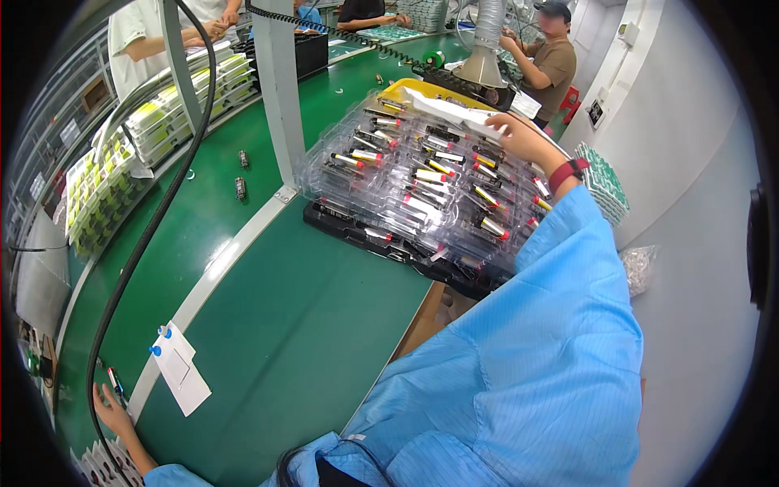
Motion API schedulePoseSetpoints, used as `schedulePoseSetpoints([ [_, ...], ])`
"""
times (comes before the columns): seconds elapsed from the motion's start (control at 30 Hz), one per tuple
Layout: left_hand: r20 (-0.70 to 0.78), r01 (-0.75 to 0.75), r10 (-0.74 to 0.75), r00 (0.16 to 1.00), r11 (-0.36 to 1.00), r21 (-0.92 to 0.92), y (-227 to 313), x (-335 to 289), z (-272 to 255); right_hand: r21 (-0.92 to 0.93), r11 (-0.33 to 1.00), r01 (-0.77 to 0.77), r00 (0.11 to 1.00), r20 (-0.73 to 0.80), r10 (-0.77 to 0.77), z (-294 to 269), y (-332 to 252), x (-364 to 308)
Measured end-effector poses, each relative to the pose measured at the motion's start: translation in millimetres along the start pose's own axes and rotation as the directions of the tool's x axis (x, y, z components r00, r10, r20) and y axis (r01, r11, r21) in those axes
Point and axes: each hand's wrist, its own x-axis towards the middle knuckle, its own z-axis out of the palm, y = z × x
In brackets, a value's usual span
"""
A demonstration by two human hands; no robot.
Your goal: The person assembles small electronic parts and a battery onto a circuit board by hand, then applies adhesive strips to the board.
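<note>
My left hand [114, 415] is at the lower left beside a black cable, fingers stretched and apart, holding nothing visible. Just beyond its fingertips lies a small slim part [114, 380] with white and red on it. My right arm reaches far across to the right, and my right hand [515, 138] is over the far edge of a clear plastic tray [333, 174]. Its fingers are bent and apart, close to a folded white sheet [454, 112]; whether they touch it I cannot tell. Several small cylindrical parts [430, 175] with white, yellow, black and red sections lie in the tray.
Under the clear tray is a black tray [341, 226]; a yellow tray [410, 84] shows behind. A grey post [280, 89] and the black cable [134, 280] cross the green bench. White cards [182, 373] with blue pins lie at its rail. A funnel-shaped duct [483, 65] hangs beyond. Co-workers sit farther off.
</note>
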Motion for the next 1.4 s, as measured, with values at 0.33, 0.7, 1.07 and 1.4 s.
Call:
schedulePoseSetpoints([
  [0.33, -0.062, -0.825, 0.981, 0.183, 0.119, -0.553, 442.6, -86.6, 10.1, -0.257, 0.659, -0.707, 0.706, -0.317, 0.634, -65.5, 233.9, -98.7],
  [0.7, 0.880, 0.568, 0.439, 0.182, 0.683, -0.458, 773.5, -78.0, 169.7, 0.847, 0.239, -0.476, 0.679, 0.181, 0.712, 1.3, 245.9, -77.3],
  [1.07, 0.475, 0.549, 0.632, 0.612, 0.092, -0.831, 698.4, -57.5, 131.4, 0.876, 0.480, -0.057, 0.773, -0.266, 0.576, -51.9, 102.2, -133.2],
  [1.4, 0.756, 0.686, 0.453, 0.472, 0.350, -0.638, 519.9, -75.5, 108.2, 0.404, 0.822, -0.401, 0.886, -0.057, 0.460, -65.7, -41.4, -223.1],
])
